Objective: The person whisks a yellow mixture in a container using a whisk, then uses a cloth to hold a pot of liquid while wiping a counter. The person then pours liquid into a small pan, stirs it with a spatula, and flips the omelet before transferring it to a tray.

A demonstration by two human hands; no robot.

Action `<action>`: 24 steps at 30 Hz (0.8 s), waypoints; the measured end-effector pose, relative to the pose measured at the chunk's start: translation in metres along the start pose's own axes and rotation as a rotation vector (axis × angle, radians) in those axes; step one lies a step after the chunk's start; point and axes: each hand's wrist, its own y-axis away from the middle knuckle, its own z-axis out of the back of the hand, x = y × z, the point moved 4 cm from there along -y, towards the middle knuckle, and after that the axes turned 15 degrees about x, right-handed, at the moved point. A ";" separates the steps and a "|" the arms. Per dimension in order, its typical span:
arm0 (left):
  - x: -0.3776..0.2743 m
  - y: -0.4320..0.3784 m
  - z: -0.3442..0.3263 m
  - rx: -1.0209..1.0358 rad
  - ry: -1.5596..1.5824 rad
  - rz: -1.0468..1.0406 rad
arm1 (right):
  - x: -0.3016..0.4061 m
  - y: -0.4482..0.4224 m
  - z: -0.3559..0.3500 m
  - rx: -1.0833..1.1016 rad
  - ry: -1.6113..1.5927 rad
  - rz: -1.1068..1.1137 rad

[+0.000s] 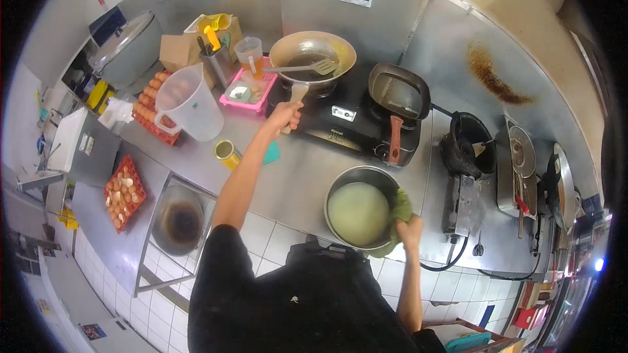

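My left hand [284, 116] grips the handle [298, 92] of a wok [282, 54] on the left burner of a black Rinnai gas stove [328, 130]. A slotted turner [299, 67] lies across the wok, its head over dark liquid or oil inside. At the counter's front edge, my right hand [409, 231] clutches a green cloth [402, 206] against the rim of a metal pot [338, 176]. Pale yellowish-green liquid [358, 211] partly fills this pot. Whether the pot rests fully on the counter cannot be told.
A square grill pan [387, 90] sits on the right burner. Left of the stove are a pink tray [267, 90], a plastic pitcher [196, 108], a brown egg tray [162, 130] and an open can [227, 151]. Rightward stand a blackened pot [454, 152] and a strainer [522, 157].
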 end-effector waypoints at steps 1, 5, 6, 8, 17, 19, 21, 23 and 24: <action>-0.002 0.002 -0.008 -0.019 -0.038 -0.004 | -0.001 -0.004 -0.014 -0.013 0.027 -0.023; -0.016 0.044 -0.037 -0.014 -0.069 -0.034 | 0.015 -0.020 -0.064 -0.023 -0.036 0.033; -0.022 0.058 -0.039 -0.021 -0.086 -0.043 | 0.032 -0.023 -0.076 -0.013 0.024 -0.014; -0.036 0.085 -0.044 0.001 -0.106 -0.048 | 0.062 -0.029 -0.094 0.098 -0.056 -0.089; -0.096 0.158 -0.172 0.019 -0.279 0.009 | 0.070 -0.065 -0.118 0.335 -0.511 -0.046; -0.094 0.161 -0.207 0.063 -0.247 0.020 | 0.062 -0.049 -0.101 0.448 -0.559 -0.015; -0.083 0.151 -0.247 0.110 -0.210 0.029 | 0.035 -0.023 -0.072 0.497 -0.652 -0.016; -0.069 0.136 -0.297 0.265 -0.150 0.009 | -0.008 0.002 -0.044 0.469 -0.676 -0.079; -0.060 0.128 -0.319 0.269 -0.153 -0.001 | -0.033 0.015 -0.027 0.428 -0.667 -0.146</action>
